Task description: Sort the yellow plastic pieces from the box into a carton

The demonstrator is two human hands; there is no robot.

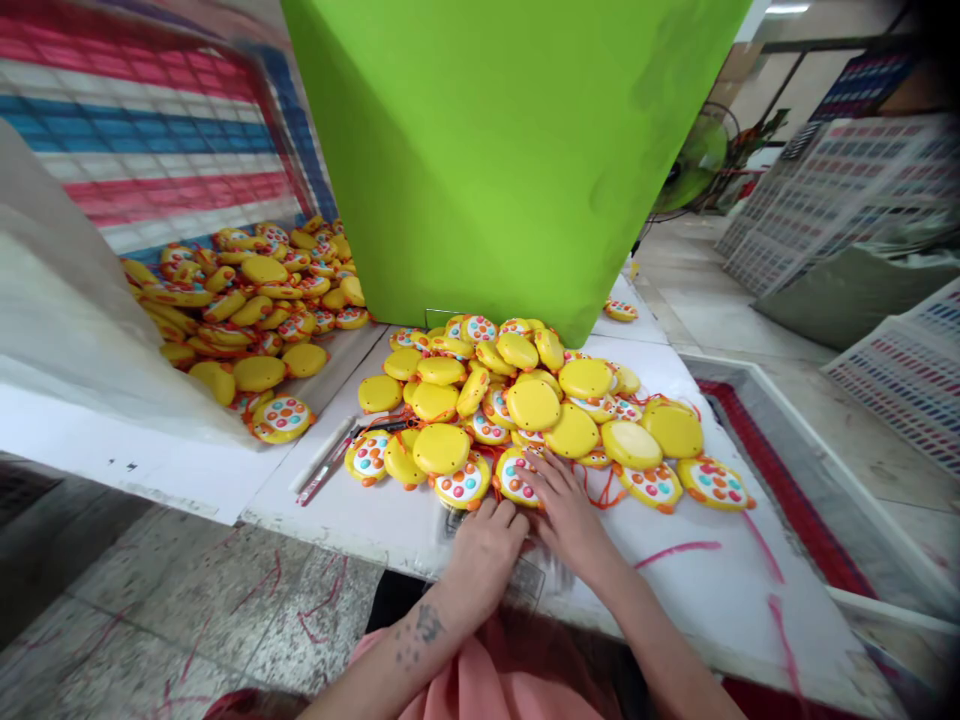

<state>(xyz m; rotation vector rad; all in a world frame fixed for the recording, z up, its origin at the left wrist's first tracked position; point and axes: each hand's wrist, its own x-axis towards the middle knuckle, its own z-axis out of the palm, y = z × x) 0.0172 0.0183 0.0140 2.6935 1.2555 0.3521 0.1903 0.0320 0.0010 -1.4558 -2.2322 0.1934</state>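
A heap of yellow oval toys (532, 405) lies on the white tabletop; some show white faces with coloured buttons, others plain yellow backs, with orange cords between them. My right hand (570, 515) reaches over the front of the heap. Its fingers are apart and stretched onto the face of one button toy (514, 480); its thumb is hidden. My left hand (484, 555) is closed beside it at the table's front edge, fingers curled under, and what it holds is hidden. Another button toy (461, 485) lies just beyond its knuckles.
A green panel (495, 160) stands behind the heap. More yellow toys (255, 290) are piled at the left beside a white sheet (97, 300). Pens (328, 462) lie left of the heap. Pink strips (679, 552) lie at the right. A fan (697, 165) stands beyond.
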